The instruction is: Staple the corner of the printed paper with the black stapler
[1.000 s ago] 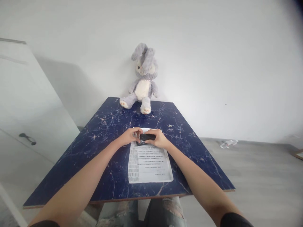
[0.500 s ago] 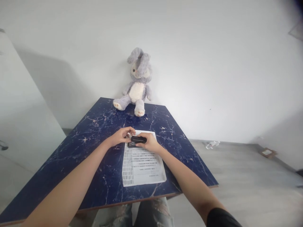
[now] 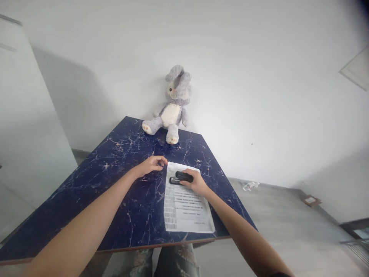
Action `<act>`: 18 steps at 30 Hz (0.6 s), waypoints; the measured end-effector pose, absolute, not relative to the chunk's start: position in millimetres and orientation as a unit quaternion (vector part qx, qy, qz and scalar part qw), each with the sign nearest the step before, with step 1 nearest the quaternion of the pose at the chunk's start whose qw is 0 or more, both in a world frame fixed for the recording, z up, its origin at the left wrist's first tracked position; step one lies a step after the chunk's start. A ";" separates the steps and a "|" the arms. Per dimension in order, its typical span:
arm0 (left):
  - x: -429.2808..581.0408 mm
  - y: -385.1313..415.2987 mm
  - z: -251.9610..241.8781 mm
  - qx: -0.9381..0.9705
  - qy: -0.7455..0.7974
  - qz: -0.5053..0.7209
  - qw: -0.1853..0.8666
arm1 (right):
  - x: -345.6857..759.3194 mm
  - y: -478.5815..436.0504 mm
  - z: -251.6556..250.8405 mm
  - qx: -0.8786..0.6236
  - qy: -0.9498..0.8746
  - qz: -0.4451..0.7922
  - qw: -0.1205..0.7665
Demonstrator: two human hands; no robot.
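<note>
A printed paper sheet point(image 3: 184, 207) lies on the dark blue marbled table point(image 3: 121, 184). A black stapler point(image 3: 181, 177) sits on the sheet's top end. My right hand point(image 3: 196, 181) is closed over the stapler's right end, holding it on the paper. My left hand point(image 3: 152, 164) rests on the table at the sheet's top left corner, fingers curled, its fingertips just touching the paper edge.
A grey and white plush rabbit point(image 3: 172, 107) sits at the table's far edge against the white wall. A white cabinet point(image 3: 25, 127) stands at the left. On the grey floor to the right lie a plastic bottle point(image 3: 249, 186) and a small flat box point(image 3: 310, 200).
My left hand has come off the stapler and now sits at the paper's corner. My right hand stays on the stapler. The head camera has turned, shifting the view.
</note>
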State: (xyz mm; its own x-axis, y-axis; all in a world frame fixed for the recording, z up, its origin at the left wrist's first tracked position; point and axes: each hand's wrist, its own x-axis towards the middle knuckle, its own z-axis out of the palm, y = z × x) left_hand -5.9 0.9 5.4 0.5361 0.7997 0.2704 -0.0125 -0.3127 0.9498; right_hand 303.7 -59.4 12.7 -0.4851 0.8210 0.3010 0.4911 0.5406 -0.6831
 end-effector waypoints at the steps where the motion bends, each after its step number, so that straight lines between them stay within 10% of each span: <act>1: -5.4 2.4 4.2 0.706 0.290 0.405 0.504 | 318.5 -63.4 10.7 -0.411 -0.816 0.261 0.313; 8: -3.9 9.2 1.1 0.641 0.334 0.476 0.501 | 401.2 -38.8 -0.4 -0.504 -0.729 0.189 0.423; 18: -19.0 18.2 -4.3 0.423 0.323 0.693 0.487 | 352.4 38.5 -33.8 -0.590 -0.803 0.067 0.056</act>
